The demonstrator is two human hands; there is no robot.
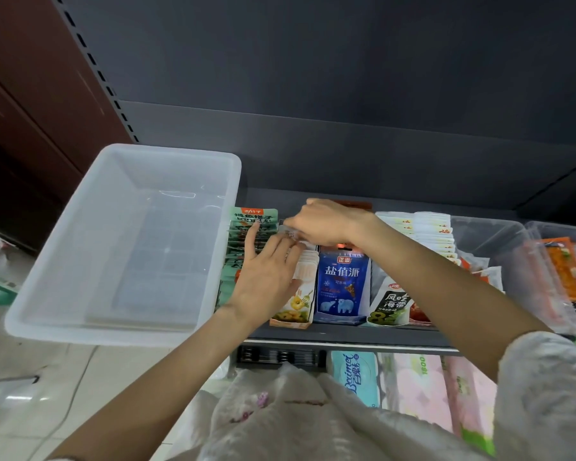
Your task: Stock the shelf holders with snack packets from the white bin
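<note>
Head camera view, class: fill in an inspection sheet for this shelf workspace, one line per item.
Surface: dark grey metal shelf, rows of packets standing in holders.
Job's things: translucent white plastic bin, looks empty; cream yellow-flower snack packets; green snack packets; blue polar-bear packets.
Clutter: tissue packs on the lower shelf.
Grips: left hand flat on the cream row; right hand pinches a small packet at the row's back.
Cables: nothing seen.
Surroundings: pale tiled floor, brown cabinet.

White translucent bin; green packets; blue packet (polar bears); possibly pink tissue packs.
</note>
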